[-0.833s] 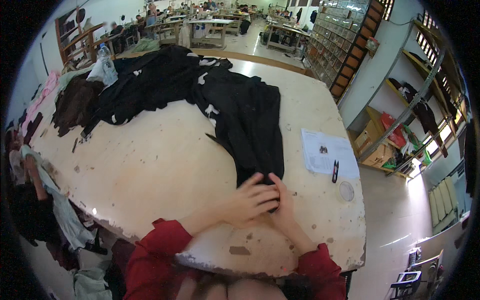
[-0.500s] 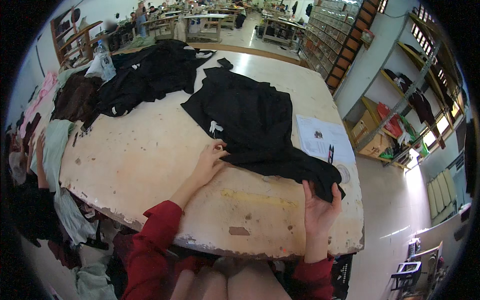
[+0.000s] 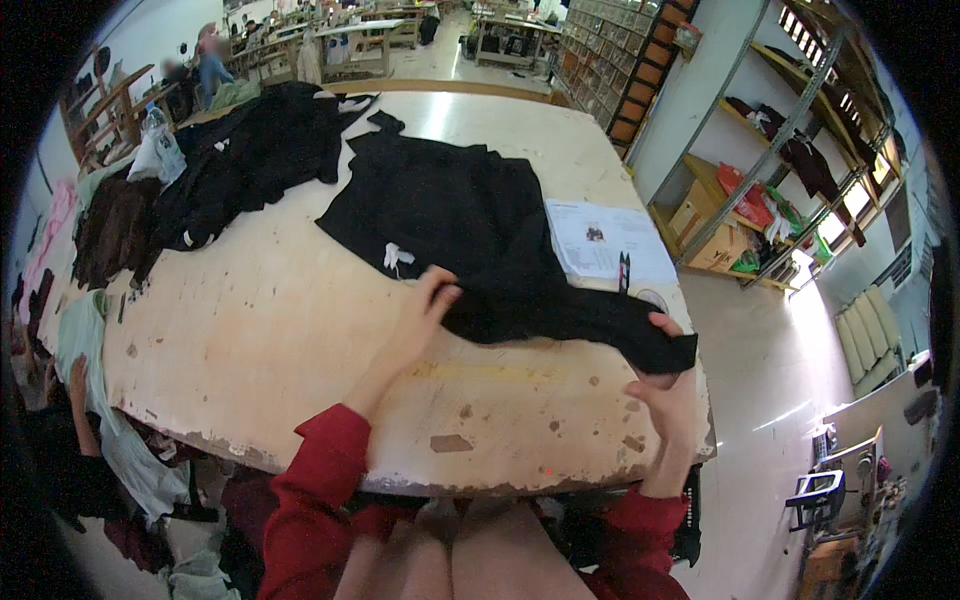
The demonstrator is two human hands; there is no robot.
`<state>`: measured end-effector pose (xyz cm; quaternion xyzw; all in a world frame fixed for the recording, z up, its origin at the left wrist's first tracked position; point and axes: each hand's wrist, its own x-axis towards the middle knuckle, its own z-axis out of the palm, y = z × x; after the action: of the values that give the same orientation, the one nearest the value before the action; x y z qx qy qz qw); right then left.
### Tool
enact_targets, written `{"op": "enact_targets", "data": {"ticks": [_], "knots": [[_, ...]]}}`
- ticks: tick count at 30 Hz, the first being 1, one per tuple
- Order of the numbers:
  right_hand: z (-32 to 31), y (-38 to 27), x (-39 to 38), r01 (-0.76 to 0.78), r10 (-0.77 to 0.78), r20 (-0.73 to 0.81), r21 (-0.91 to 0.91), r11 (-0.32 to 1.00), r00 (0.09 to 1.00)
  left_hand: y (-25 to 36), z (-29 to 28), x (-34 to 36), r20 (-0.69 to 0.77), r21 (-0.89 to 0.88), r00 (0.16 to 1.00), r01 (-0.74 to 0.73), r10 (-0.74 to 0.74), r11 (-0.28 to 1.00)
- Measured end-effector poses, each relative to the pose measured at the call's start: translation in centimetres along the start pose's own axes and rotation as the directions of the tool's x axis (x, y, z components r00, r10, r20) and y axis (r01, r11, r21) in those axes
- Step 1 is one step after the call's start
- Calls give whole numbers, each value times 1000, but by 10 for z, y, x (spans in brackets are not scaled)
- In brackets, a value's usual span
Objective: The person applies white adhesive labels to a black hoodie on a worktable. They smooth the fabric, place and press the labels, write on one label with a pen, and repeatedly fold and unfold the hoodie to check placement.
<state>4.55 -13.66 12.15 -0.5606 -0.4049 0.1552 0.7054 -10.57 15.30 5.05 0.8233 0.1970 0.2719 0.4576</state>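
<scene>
A black garment (image 3: 450, 200) lies spread on the table, with a white tag (image 3: 398, 258) at its near left edge. One long sleeve (image 3: 590, 315) stretches from it toward the right. My left hand (image 3: 425, 310) has its fingers curled on the garment's near edge, by the base of the sleeve. At the sleeve's end, my right hand (image 3: 672, 400) holds the cuff from below. Its fingertips show past the far edge, the thumb stands off on the near side, and the cloth hides the palm.
Printed papers (image 3: 605, 240) with a dark pen (image 3: 624, 272) lie right of the garment. A round roll (image 3: 652, 300) sits partly behind the sleeve. More black clothes (image 3: 265, 150) and a plastic bottle (image 3: 157, 125) are at the far left. Another person's hand (image 3: 78, 375) touches pale green cloth (image 3: 88, 330).
My right hand has turned and slid under the cuff, and the sleeve now lies straighter. My left hand stays at the garment's edge. The whole view has shifted to the right.
</scene>
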Motion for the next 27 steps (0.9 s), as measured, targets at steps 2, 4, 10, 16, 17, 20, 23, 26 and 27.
{"op": "enact_targets", "data": {"ticks": [2,4,10,16,17,20,23,26,27], "knots": [[-36,-8,-2,15,95,141,-629,777,985,8,-21,2,-150,-162,984,-116,92,980],[-50,-5,-2,139,-42,138,-837,529,990,33,-44,-9,-152,-158,985,-110,86,981],[-74,-25,-17,-89,141,254,-206,975,957,99,-123,-71,610,503,791,-346,-42,792],[-91,-79,16,4,507,382,-802,598,772,84,-232,-119,435,518,895,-154,-103,842],[-91,-86,15,-195,540,158,-820,538,827,79,-214,-117,275,429,950,17,-148,903],[-6,-30,41,-192,618,76,-914,356,783,16,-168,-110,113,359,967,176,-230,917],[58,57,-8,109,824,298,-953,281,481,-43,-136,-140,235,772,928,4,-291,636],[66,60,-33,296,706,466,-884,361,533,-7,-112,-119,563,685,796,-298,-223,664],[61,58,-25,349,652,538,-843,409,535,5,-120,-103,740,557,640,-412,-206,721]]}}
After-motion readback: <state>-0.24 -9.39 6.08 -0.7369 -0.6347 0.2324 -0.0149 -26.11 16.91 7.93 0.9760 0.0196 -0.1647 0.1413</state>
